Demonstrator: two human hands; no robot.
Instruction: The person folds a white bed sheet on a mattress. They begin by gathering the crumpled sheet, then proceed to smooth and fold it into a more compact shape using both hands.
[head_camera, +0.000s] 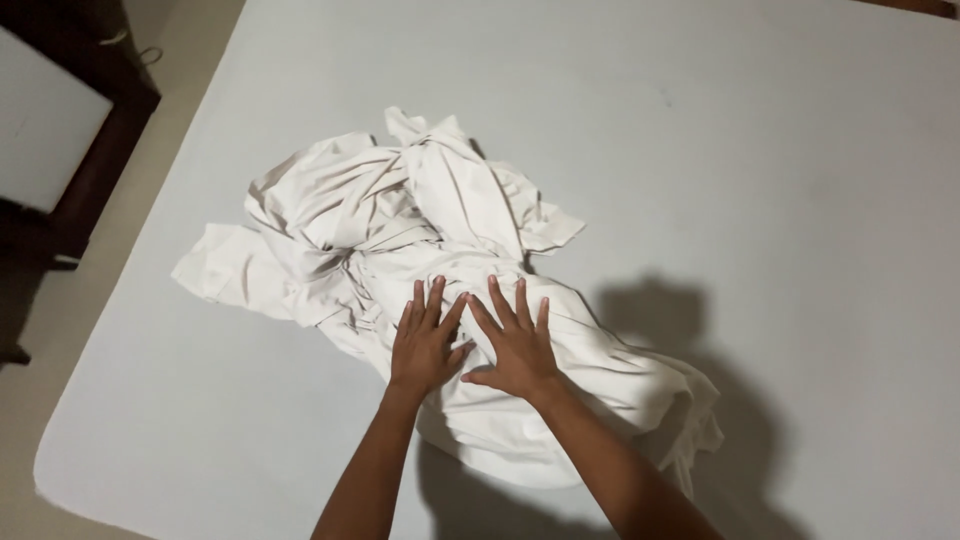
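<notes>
Cloth: crumpled white fabric (440, 270) lies heaped on a pale grey mattress (760, 150), spread from a flat corner at its far left to a bundled, bulging end at its near right.
Left hand: left hand (425, 345) rests palm down on the near middle of the cloth, fingers spread and flat, gripping nothing.
Right hand: right hand (515, 345) lies just beside the left, also palm down with fingers fanned, pressing on the cloth without closing around it; the two hands' index fingers nearly touch.
Cloth beyond the hands: twisted folds and a knotted-looking ridge rise on the far side of the cloth, away from both hands.
Shadow: a dark shadow (680, 330) falls on the mattress to the right of the cloth and along its near edge.
Surroundings: left of the mattress, well apart from the cloth, runs a strip of beige floor (60, 330), with a dark wooden piece of furniture (90, 160) carrying a white panel at the far left corner.
</notes>
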